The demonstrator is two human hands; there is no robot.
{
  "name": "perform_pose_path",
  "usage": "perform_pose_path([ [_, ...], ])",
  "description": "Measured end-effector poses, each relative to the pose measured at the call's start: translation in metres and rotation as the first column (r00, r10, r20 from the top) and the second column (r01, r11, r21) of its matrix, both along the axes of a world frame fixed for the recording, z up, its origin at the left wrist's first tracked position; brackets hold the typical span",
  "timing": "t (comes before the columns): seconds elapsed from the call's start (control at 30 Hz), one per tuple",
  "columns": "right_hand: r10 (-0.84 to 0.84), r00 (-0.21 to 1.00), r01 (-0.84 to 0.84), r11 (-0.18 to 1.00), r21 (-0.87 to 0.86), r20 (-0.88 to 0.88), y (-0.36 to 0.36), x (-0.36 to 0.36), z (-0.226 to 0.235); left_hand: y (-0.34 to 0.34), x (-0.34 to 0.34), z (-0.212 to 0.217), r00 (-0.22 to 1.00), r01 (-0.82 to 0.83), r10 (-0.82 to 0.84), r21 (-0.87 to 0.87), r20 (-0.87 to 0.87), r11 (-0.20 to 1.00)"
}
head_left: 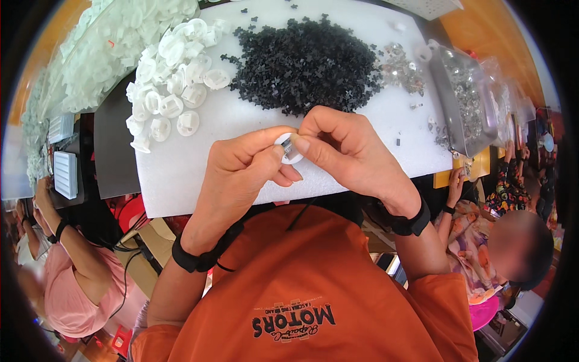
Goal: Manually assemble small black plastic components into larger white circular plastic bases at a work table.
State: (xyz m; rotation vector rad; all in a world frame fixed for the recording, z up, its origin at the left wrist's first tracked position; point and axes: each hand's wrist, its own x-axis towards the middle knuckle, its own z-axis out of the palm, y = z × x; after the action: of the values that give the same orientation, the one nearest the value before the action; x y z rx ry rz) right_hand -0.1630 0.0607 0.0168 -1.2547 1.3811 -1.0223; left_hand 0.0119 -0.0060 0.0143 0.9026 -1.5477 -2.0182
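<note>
Between both hands, over the near part of the white foam sheet (199, 175), is a small round white plastic part (292, 158) with a shiny metal piece in its middle. My left hand (244, 160) pinches its left side between thumb and fingers. My right hand (347, 151) presses on its upper right with thumb and forefinger. Just beyond my hands lies a big heap of small black cross-shaped pieces (301, 63). More round white plastic parts (175, 78) are piled to the left of that heap.
A clear bag of white parts (108, 54) lies at the far left. On the right, loose small metal pieces (401, 66) lie beside a metal tray (464, 102) holding more. Co-workers sit on both sides, a pink-sleeved person (78, 271) left, a person in patterned clothes (473, 253) right.
</note>
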Motion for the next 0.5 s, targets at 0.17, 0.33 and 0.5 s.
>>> perform_pose_path([
  [0.17,0.025,0.999,-0.025,1.0,0.004,-0.035,-0.0019,-0.0011,0.0001,0.0007,-0.0024,-0.0007,0.999,-0.028,0.028,-0.025,0.021,0.999],
  [0.33,0.032,0.992,-0.044,0.993,-0.106,-0.119,-0.0033,-0.0028,-0.0036,-0.0003,-0.0007,-0.002,1.0,-0.01,0.01,0.044,0.003,0.999],
  [0.5,0.044,0.985,-0.065,0.991,-0.12,-0.169,-0.0027,-0.0013,-0.004,0.0015,0.0007,-0.0075,0.999,0.008,-0.008,-0.019,-0.038,1.0],
])
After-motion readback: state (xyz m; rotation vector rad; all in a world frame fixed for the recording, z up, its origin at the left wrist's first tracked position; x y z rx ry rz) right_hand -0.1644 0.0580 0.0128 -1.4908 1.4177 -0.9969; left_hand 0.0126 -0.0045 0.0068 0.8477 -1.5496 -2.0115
